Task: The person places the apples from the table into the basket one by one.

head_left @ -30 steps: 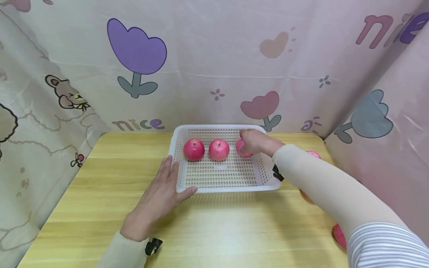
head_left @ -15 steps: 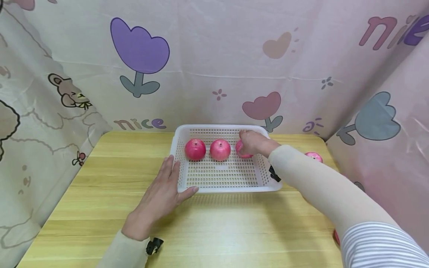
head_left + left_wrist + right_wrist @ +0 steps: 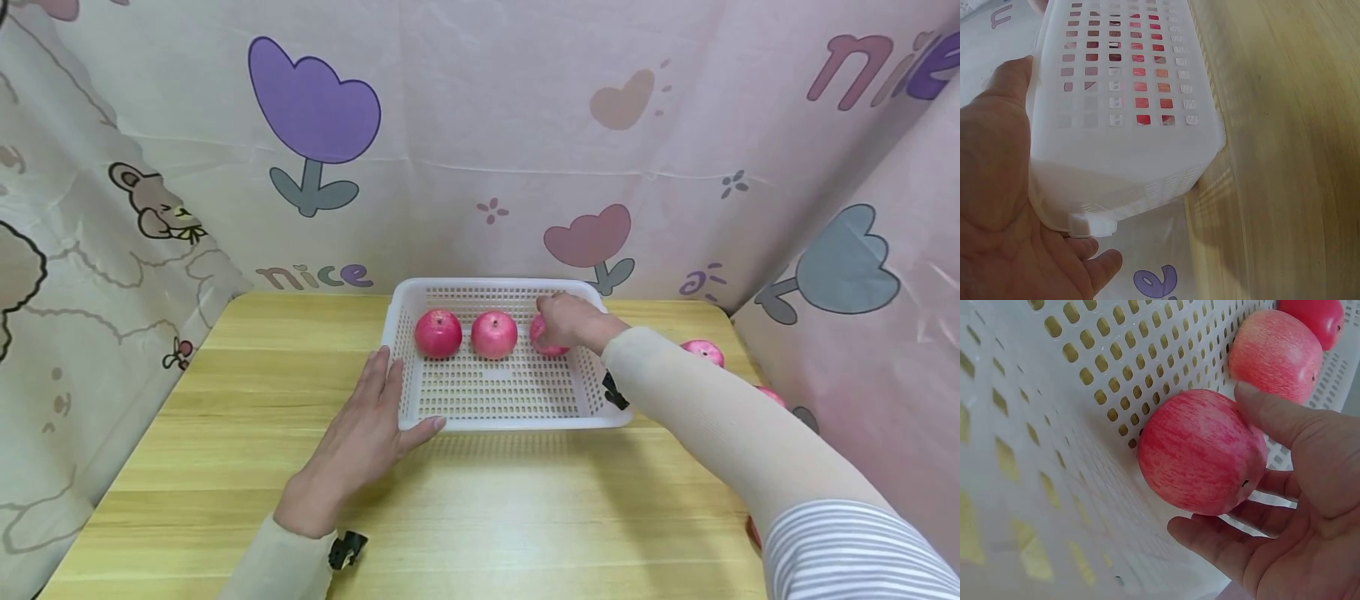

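Note:
A white plastic basket with perforated walls stands on the wooden table against the back curtain. Inside it, three red-pink apples line up along the far side: a left apple, a middle apple and a right apple. My right hand reaches into the right end and holds the right apple, thumb on one side and fingers curled beneath it in the right wrist view. With fingers spread, my left hand rests against the basket's left rim, near the front left corner.
More apples lie on the table at the right, partly behind my right arm: a far apple, an apple by the side curtain, and a mostly hidden one nearer me. Printed curtains enclose the table's back and sides.
The view has shifted slightly, and my right forearm has moved a little, uncovering an apple by the side curtain. Both hands stay where they were at the basket.

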{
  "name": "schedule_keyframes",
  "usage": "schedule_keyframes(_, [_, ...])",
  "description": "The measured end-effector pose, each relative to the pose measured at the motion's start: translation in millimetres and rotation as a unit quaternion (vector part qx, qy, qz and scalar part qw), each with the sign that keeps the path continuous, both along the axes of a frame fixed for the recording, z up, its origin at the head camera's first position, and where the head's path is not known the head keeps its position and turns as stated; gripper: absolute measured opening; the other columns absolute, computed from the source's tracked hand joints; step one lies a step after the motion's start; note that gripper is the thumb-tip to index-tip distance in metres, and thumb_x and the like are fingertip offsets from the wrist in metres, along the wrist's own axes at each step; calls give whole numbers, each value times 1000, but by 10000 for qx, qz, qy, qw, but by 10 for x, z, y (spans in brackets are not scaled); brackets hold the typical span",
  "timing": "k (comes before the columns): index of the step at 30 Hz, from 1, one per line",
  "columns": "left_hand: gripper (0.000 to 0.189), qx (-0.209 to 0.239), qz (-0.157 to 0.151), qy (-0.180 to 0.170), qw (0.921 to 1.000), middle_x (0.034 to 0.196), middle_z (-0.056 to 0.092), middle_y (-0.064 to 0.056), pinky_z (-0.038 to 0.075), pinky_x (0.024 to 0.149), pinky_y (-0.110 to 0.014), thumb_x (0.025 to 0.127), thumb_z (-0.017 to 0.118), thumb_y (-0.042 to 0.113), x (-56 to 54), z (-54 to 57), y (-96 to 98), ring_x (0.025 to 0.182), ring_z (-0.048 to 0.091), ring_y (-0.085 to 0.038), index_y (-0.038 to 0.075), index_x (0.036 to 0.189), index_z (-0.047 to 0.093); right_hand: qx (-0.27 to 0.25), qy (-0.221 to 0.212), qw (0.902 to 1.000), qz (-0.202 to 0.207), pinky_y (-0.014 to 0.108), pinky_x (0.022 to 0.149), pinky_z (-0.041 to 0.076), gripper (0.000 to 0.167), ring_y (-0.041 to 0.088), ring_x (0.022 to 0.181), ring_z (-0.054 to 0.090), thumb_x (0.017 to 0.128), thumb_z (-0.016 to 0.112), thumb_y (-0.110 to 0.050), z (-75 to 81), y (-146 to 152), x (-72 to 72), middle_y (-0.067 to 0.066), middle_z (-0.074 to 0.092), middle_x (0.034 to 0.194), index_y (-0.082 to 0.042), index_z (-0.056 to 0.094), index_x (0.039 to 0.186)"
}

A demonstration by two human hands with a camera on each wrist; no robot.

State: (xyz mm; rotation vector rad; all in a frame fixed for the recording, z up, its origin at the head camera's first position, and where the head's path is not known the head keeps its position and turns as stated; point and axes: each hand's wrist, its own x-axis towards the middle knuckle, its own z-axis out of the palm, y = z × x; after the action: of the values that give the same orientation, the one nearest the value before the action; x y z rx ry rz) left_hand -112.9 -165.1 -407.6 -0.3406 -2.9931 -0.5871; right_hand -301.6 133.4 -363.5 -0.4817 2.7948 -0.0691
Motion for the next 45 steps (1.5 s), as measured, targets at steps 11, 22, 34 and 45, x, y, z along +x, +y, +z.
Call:
schedule_keyframes(11, [119,30,75,-139,9999,175,5,-27,27,125,-60,93,57,79,-13,3,3,163,8,-45,-8,164,20,213,-45,9997,63,53,119,44,90,40,141,53,91,80,-20,13,-3,23,27,47,158,2,31,163])
schedule_keyframes(22, [119,-7,55,-193,9998,176,3,-26,25,126,-60,93,53,81,-11,28,17,163,7,-44,-7,165,17,154,21,9998,-133,46,106,56,86,31,117,61,90,84,-23,7,6,13,24,59,145,2,39,160])
schedule_keyframes(34, [119,-56,34,-197,9998,176,3,-26,25,126,-60,93,50,82,-21,40,6,163,7,-44,-6,166,16,155,-44,9995,-262,39,92,60,75,26,103,64,88,86,-24,19,-7,-12,16,67,123,-1,51,150])
schedule_keyframes(45, [119,-21,29,-208,9998,176,3,-26,26,125,-60,93,54,81,-17,34,8,163,6,-44,-5,166,16,153,-110,9992,-344,37,91,59,78,26,106,61,91,84,-24,1,-7,-20,17,65,128,-1,46,155])
